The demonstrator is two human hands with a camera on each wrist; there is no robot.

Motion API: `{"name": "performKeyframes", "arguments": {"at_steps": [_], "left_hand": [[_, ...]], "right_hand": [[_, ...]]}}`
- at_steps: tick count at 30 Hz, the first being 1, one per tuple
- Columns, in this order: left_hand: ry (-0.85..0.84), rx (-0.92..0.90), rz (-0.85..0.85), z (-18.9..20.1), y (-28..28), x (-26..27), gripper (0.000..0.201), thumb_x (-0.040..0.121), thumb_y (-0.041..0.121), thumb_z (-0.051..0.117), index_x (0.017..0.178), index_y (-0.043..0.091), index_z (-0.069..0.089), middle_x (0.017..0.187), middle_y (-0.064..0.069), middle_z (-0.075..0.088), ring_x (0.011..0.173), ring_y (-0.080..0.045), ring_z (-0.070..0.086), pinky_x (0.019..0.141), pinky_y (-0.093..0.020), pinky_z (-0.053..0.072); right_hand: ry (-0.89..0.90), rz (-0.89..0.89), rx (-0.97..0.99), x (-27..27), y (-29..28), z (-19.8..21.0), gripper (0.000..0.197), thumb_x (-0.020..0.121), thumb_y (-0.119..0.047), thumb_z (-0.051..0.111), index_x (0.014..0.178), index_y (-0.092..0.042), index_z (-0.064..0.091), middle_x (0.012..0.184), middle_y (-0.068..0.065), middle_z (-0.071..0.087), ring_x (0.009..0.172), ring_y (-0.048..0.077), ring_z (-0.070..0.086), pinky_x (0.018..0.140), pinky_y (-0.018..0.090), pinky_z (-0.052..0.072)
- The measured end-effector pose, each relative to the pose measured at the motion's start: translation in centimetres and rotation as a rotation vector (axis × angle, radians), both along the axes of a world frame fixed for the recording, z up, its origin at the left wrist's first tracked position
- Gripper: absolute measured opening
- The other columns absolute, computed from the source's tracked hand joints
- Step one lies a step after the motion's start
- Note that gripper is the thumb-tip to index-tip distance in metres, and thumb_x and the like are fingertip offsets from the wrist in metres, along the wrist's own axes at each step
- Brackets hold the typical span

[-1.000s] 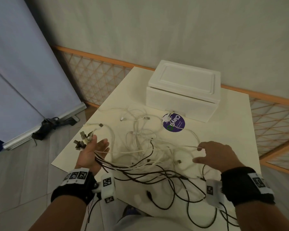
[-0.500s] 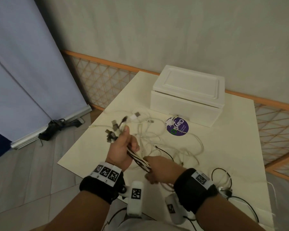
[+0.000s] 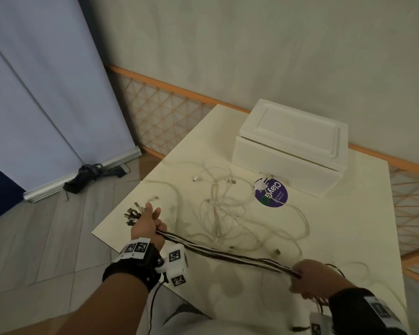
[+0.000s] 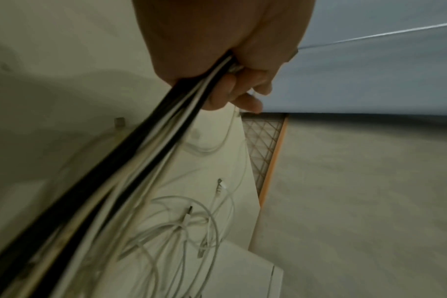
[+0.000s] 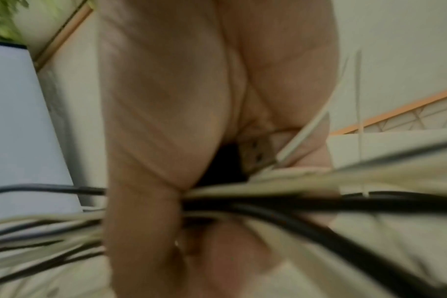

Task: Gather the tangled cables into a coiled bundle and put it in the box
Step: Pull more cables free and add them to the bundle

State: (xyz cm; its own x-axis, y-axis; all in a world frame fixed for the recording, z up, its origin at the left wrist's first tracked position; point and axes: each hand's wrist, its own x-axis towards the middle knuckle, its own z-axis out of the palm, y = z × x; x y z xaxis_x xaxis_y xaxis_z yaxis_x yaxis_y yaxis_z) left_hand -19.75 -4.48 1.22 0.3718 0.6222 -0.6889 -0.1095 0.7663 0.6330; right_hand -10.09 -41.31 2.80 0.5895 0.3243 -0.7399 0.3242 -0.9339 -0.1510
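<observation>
Matt foam-like box [image 3: 290, 151]; smooth plastic-sheathed cables [image 3: 228, 256].

Plain grey wall [image 3: 252, 56]; orange lattice fence [image 3: 160, 117]; pale blue screen [image 3: 34, 105]; tiled floor [image 3: 46, 238].

the box [image 3: 290, 151] sits at the far side of the tabletop [image 3: 348, 238], a round sticker [image 3: 271, 193] just before it. loose cables [image 3: 218, 213] sprawl nearer, left of the sticker. a cable bundle [image 3: 228, 255] spans between left hand [image 3: 145, 221] and right hand [image 3: 310, 276] at the near edge.

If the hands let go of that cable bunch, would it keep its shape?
Probably not. The bunch is straight only where it is stretched between the left hand and right hand. The loose cables on the table lie in limp curls, so it likely flops and spreads.
</observation>
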Motion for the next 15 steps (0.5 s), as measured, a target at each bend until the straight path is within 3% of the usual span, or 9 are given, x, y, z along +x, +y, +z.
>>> {"name": "performKeyframes", "arguments": {"at_steps": [2,4,6,8,11,13,15], "left_hand": [[0.001,0.009,0.010,-0.6,0.2,0.0,0.023,0.095,0.033,0.057,0.078,0.018,0.052,0.048,0.006,0.051,0.032,-0.005,0.029,0.034,-0.014,0.025],[0.013,0.022,0.018,-0.9,0.6,0.2,0.026,0.094,0.035,0.058,0.075,0.018,0.053,0.051,0.005,0.048,0.034,-0.006,0.030,0.034,-0.016,0.027],[0.045,0.039,0.003,-1.0,1.2,0.3,0.025,0.093,0.034,0.059,0.077,0.016,0.058,0.060,0.002,0.058,0.037,-0.006,0.035,0.036,-0.018,0.032],[0.058,0.030,-0.022,-1.4,1.8,0.7,0.023,0.094,0.031,0.059,0.080,0.013,0.061,0.078,-0.002,0.070,0.038,-0.006,0.043,0.038,-0.017,0.039],[0.043,-0.025,-0.089,-2.0,2.7,1.2,0.016,0.094,0.025,0.059,0.089,0.010,0.063,0.096,-0.007,0.074,0.043,-0.006,0.050,0.040,-0.018,0.044],[0.041,-0.060,-0.165,-2.2,3.2,1.5,0.019,0.094,0.022,0.059,0.100,0.005,0.065,0.097,-0.006,0.075,0.056,-0.009,0.057,0.046,-0.019,0.049],[0.082,-0.100,-0.235,-2.7,3.6,1.5,0.019,0.091,0.020,0.062,0.099,0.004,0.069,0.091,-0.003,0.076,0.076,-0.016,0.063,0.056,-0.023,0.052]], "right_hand": [[0.038,0.074,-0.129,0.5,-0.7,-0.1,0.039,0.060,-0.053,0.076,0.084,-0.030,0.055,0.091,-0.009,0.061,0.095,0.011,0.063,0.075,0.022,0.046],[0.074,0.116,-0.225,1.5,-0.1,1.5,0.064,0.049,-0.067,0.077,0.098,-0.034,0.053,0.107,-0.009,0.052,0.108,0.012,0.052,0.085,0.021,0.041],[0.028,0.050,-0.154,3.2,2.3,4.4,0.052,0.060,-0.063,0.076,0.095,-0.035,0.051,0.100,-0.012,0.051,0.100,0.008,0.049,0.079,0.015,0.039],[-0.105,-0.007,0.010,5.6,6.5,6.5,0.051,0.066,-0.060,0.074,0.099,-0.029,0.052,0.098,-0.009,0.053,0.096,0.010,0.053,0.081,0.022,0.042],[-0.252,-0.013,0.317,8.9,15.5,7.3,0.047,0.070,-0.059,0.070,0.100,-0.026,0.054,0.094,-0.007,0.058,0.094,0.013,0.058,0.080,0.028,0.044],[-0.284,0.061,0.430,10.7,22.5,6.2,0.040,0.080,-0.051,0.067,0.107,-0.022,0.058,0.103,-0.001,0.062,0.097,0.016,0.058,0.083,0.030,0.044],[-0.329,0.184,0.441,12.1,29.2,4.0,0.041,0.088,-0.041,0.061,0.121,-0.018,0.055,0.121,0.005,0.058,0.109,0.021,0.054,0.092,0.032,0.042]]}}
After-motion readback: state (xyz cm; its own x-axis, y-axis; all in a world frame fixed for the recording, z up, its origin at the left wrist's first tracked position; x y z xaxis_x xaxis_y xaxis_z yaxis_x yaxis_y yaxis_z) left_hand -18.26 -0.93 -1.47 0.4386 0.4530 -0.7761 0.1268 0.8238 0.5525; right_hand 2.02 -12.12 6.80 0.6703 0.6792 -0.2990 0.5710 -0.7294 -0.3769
